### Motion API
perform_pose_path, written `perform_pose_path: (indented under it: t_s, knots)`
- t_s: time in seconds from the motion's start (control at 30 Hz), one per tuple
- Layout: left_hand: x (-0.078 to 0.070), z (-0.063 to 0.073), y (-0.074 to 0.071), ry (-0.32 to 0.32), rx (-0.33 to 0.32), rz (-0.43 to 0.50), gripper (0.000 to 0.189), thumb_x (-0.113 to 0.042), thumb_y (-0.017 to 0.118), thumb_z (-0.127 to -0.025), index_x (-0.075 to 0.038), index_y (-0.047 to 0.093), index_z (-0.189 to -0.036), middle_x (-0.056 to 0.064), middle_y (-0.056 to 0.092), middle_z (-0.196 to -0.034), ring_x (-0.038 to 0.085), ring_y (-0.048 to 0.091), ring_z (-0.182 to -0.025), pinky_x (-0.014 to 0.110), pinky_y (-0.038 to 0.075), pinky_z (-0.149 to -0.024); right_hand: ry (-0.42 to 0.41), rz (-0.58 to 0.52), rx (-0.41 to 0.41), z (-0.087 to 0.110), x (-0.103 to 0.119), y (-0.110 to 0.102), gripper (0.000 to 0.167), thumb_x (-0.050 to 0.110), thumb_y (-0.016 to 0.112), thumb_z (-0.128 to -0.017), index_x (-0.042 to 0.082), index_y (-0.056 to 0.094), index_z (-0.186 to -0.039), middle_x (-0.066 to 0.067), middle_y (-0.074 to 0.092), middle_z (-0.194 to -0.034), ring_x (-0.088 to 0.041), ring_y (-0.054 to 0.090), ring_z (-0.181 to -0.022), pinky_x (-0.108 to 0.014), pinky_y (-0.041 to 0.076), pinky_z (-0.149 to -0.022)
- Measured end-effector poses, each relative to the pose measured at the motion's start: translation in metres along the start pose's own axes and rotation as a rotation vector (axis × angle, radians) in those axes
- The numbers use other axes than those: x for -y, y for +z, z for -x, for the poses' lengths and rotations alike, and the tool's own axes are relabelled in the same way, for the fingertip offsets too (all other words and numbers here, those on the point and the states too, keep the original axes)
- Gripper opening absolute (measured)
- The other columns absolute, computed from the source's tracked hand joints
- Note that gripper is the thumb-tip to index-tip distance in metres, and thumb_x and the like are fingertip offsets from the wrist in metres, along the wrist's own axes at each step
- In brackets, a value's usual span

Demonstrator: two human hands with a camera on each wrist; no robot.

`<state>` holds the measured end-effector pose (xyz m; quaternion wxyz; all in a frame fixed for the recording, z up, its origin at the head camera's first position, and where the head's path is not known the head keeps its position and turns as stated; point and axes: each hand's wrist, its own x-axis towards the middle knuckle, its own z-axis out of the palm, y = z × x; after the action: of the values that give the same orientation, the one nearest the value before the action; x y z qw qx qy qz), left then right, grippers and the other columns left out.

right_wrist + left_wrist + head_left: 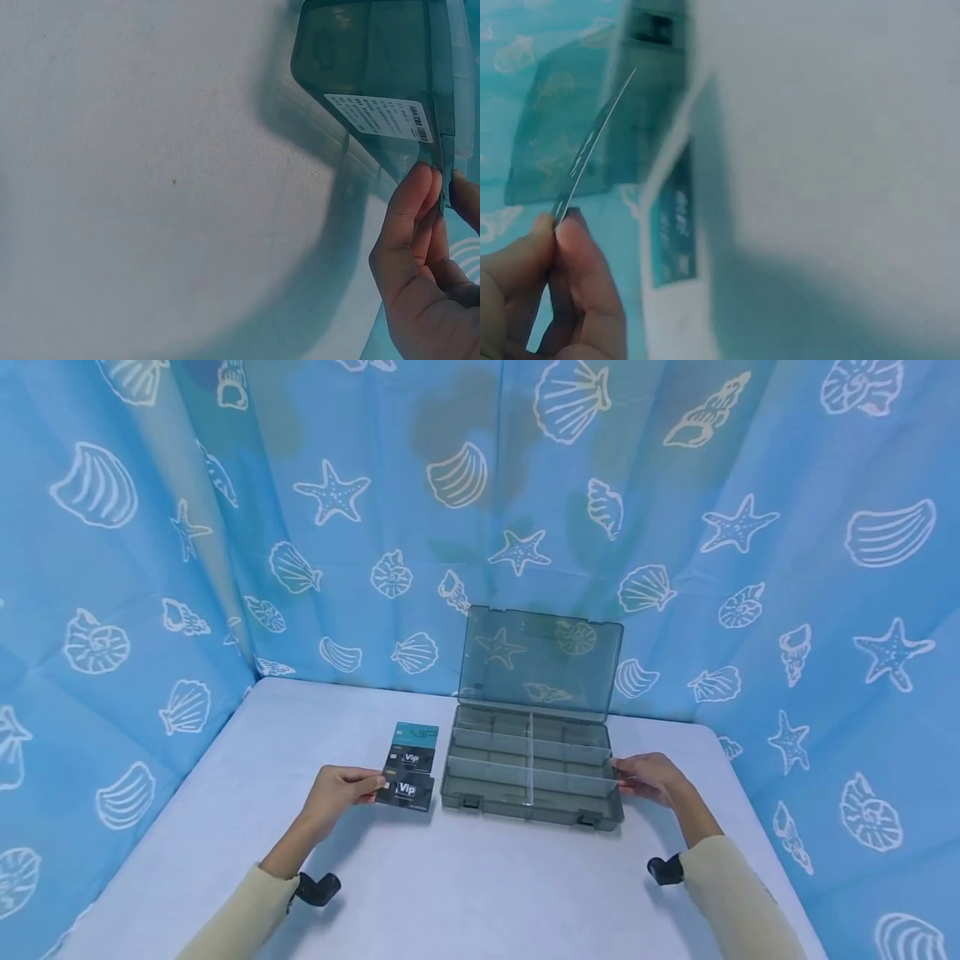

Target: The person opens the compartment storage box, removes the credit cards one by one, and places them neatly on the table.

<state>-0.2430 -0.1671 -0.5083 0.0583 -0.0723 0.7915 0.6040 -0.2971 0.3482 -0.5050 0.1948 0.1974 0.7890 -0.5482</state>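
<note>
My left hand (337,793) pinches a black card with "Vip" on it (406,791) by its left edge. In the left wrist view that card appears nearly edge-on, between thumb and fingers. Behind it lie another black Vip card (411,758) and a teal card (417,734), overlapping. My right hand (651,775) grips the right wall of a smoky see-through compartment box (487,806), thumb on one side and fingers on the other. The lid (540,664) stands up at the back, and clear dividers (532,760) split the inside. A white label (381,118) shows on the box's outside.
A white-covered table (480,893) carries the box and cards. Blue curtains (390,510) with shell and starfish prints stand close behind the lid and along both sides. A black wrist mount (318,889) sits at each cuff.
</note>
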Motion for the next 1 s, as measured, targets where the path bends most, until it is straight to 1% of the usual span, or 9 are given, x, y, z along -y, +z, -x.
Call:
perform_pose_path:
  t_s: [0.17, 0.27, 0.37, 0.43, 0.53, 0.63, 0.77, 0.9, 1.0]
  knots:
    - [0.021, 0.009, -0.006, -0.094, 0.020, 0.018, 0.018, -0.009, 0.075, -0.086, 0.004, 0.074, -0.099, 0.012, 0.073, -0.091, 0.016, 0.067, -0.069, 0.028, 0.058, -0.066, -0.004, -0.011, 0.015, 0.001, -0.003, 0.003, 0.047, 0.025, 0.062, -0.097, -0.010, 0.050, -0.128, -0.012, 0.059, -0.096, -0.017, 0.063, -0.078, -0.029, 0.057, -0.076]
    - [0.028, 0.013, -0.008, -0.096, 0.026, -0.007, 0.017, -0.007, 0.074, -0.085, 0.004, 0.074, -0.098, 0.013, 0.073, -0.090, 0.016, 0.067, -0.068, 0.028, 0.058, -0.064, 0.001, -0.019, 0.018, 0.002, -0.006, 0.004, 0.047, 0.024, 0.062, -0.097, -0.010, 0.050, -0.128, -0.012, 0.059, -0.095, -0.017, 0.064, -0.077, -0.030, 0.057, -0.077]
    - [0.033, 0.014, -0.010, -0.077, 0.014, -0.111, 0.015, -0.008, 0.077, -0.082, 0.002, 0.076, -0.094, 0.010, 0.072, -0.087, 0.015, 0.066, -0.067, 0.027, 0.057, -0.061, 0.001, -0.021, 0.016, 0.003, -0.007, 0.005, 0.047, 0.024, 0.062, -0.097, -0.010, 0.049, -0.128, -0.012, 0.059, -0.096, -0.017, 0.063, -0.078, -0.030, 0.057, -0.076]
    - [0.035, 0.014, -0.011, -0.070, 0.009, -0.220, 0.013, -0.009, 0.078, -0.081, -0.001, 0.076, -0.091, 0.007, 0.072, -0.083, 0.014, 0.065, -0.065, 0.026, 0.057, -0.059, 0.004, -0.019, 0.017, 0.003, -0.008, 0.006, 0.048, 0.024, 0.062, -0.097, -0.010, 0.049, -0.128, -0.013, 0.059, -0.096, -0.018, 0.064, -0.078, -0.030, 0.057, -0.076]
    - [0.037, 0.013, -0.013, -0.077, 0.027, -0.343, 0.012, -0.011, 0.079, -0.080, -0.002, 0.075, -0.087, 0.003, 0.070, -0.076, 0.014, 0.065, -0.063, 0.027, 0.055, -0.056, 0.015, -0.014, 0.020, 0.003, -0.008, 0.007, 0.049, 0.025, 0.062, -0.097, -0.010, 0.049, -0.129, -0.013, 0.059, -0.097, -0.018, 0.064, -0.079, -0.029, 0.057, -0.076]
    - [0.035, 0.008, -0.014, -0.081, 0.065, -0.430, 0.011, -0.012, 0.079, -0.081, -0.002, 0.074, -0.084, 0.003, 0.068, -0.072, 0.014, 0.065, -0.061, 0.027, 0.055, -0.055, 0.020, -0.013, 0.024, 0.003, -0.006, 0.006, 0.050, 0.026, 0.063, -0.097, -0.009, 0.049, -0.129, -0.012, 0.059, -0.097, -0.018, 0.063, -0.080, -0.029, 0.057, -0.075]
    - [0.023, -0.007, -0.011, -0.089, 0.108, -0.522, 0.011, -0.010, 0.079, -0.079, -0.002, 0.072, -0.080, 0.004, 0.066, -0.070, 0.014, 0.064, -0.059, 0.027, 0.054, -0.056, 0.004, -0.018, 0.029, 0.002, -0.001, 0.002, 0.050, 0.027, 0.062, -0.097, -0.009, 0.048, -0.129, -0.011, 0.058, -0.096, -0.018, 0.063, -0.080, -0.027, 0.057, -0.075]
    - [0.010, -0.022, -0.006, -0.155, 0.148, -0.594, 0.012, -0.010, 0.081, -0.077, -0.003, 0.071, -0.077, 0.005, 0.066, -0.067, 0.016, 0.065, -0.058, 0.026, 0.053, -0.056, -0.001, -0.024, 0.026, 0.000, 0.000, -0.001, 0.050, 0.026, 0.061, -0.098, -0.010, 0.047, -0.130, -0.011, 0.056, -0.098, -0.016, 0.062, -0.080, -0.026, 0.057, -0.075]
    - [0.004, -0.029, -0.004, -0.219, 0.180, -0.640, 0.014, -0.011, 0.082, -0.076, -0.002, 0.071, -0.076, 0.006, 0.067, -0.065, 0.017, 0.066, -0.058, 0.027, 0.052, -0.058, -0.004, -0.021, 0.032, -0.001, -0.002, -0.002, 0.049, 0.026, 0.060, -0.098, -0.010, 0.047, -0.130, -0.011, 0.055, -0.099, -0.016, 0.062, -0.081, -0.027, 0.057, -0.076]
